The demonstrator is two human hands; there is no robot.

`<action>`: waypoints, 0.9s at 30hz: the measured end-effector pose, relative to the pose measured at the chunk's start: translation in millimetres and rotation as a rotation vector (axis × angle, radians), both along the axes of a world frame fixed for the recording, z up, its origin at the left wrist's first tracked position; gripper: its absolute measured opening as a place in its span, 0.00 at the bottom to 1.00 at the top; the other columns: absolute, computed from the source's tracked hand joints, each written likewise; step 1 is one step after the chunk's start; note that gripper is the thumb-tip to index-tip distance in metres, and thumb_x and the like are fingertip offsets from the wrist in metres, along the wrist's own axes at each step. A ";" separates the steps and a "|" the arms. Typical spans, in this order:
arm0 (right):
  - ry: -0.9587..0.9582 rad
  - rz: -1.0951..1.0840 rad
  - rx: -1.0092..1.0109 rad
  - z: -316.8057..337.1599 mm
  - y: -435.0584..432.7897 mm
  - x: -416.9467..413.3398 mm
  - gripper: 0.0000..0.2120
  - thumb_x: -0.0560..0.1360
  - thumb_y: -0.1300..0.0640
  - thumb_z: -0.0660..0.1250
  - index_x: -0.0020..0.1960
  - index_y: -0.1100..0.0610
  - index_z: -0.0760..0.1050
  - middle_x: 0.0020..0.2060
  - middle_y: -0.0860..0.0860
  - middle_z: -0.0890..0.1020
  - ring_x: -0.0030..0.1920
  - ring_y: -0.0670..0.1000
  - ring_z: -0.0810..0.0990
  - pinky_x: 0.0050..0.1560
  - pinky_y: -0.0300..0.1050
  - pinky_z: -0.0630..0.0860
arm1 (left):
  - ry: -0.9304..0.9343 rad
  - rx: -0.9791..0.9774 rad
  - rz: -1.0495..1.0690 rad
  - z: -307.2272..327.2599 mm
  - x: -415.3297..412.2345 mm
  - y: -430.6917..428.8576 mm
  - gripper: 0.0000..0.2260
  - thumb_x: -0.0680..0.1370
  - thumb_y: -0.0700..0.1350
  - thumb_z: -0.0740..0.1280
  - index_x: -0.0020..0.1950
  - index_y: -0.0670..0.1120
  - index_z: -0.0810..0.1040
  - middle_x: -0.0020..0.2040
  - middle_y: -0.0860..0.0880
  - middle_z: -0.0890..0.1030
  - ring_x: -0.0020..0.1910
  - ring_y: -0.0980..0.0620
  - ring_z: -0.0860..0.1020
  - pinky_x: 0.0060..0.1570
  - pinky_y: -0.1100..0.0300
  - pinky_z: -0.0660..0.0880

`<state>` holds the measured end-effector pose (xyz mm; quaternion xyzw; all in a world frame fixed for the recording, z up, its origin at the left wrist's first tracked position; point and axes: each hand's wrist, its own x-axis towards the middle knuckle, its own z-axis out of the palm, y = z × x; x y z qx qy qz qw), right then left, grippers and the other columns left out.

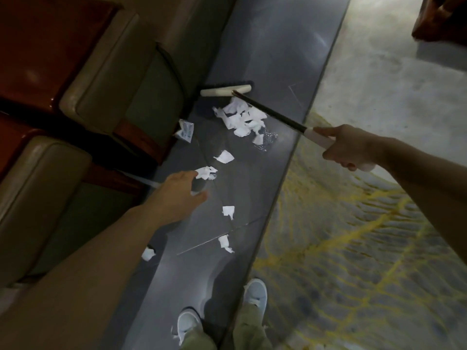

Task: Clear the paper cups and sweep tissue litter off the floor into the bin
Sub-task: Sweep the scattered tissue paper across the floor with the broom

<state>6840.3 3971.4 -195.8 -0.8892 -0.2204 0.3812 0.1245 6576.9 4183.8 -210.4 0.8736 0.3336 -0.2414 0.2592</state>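
A person's right hand [346,147] is wrapped round the white grip of a broom [271,111], whose head rests on the grey floor [265,59] just beyond a heap of torn tissue [242,117]. Loose scraps [223,156] trail back towards the feet. The left hand [177,193] reaches low, and its grasp cannot be made out. The tissue looks feather-light and soft, so short, low strokes seem best.
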 end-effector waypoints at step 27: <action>-0.023 -0.242 0.068 -8.7 -3.6 -31.2 0.31 0.75 0.64 0.61 0.75 0.47 0.61 0.31 0.55 0.74 0.25 0.54 0.72 0.26 0.41 0.71 | -0.025 0.008 0.005 11.7 -32.8 3.3 0.29 0.78 0.51 0.64 0.75 0.42 0.61 0.73 0.42 0.64 0.71 0.44 0.63 0.69 0.54 0.61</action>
